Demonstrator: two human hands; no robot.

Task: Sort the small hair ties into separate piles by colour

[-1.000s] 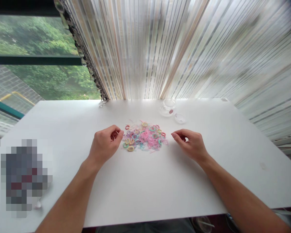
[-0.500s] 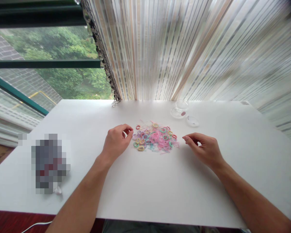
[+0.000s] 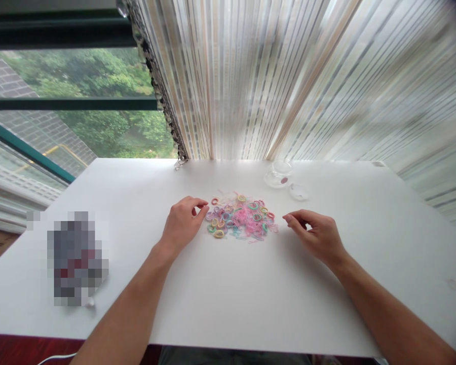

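Observation:
A pile of small colourful hair ties (image 3: 247,217) lies in the middle of the white table, with thick ring-shaped ones and a tangle of thin pink bands. At its left edge is my left hand (image 3: 186,220), fingers curled, thumb and forefinger tips nearly together, with nothing visible between them. My right hand (image 3: 316,235) rests to the right of the pile, a small gap away. Its thumb and forefinger meet in a loose pinch, and I see nothing in it. The remaining fingers of both hands are partly hidden.
Behind the pile stand a clear round container (image 3: 275,179) with a dark reddish spot and a clear lid-like piece (image 3: 299,192). A blurred-out grey package (image 3: 74,258) lies on the table (image 3: 220,304) at the left. A striped curtain (image 3: 243,101) hangs along the far edge.
The view has shifted slightly, so most things sit a little further left and lower. Both hands keep nearly the same pose beside the pile.

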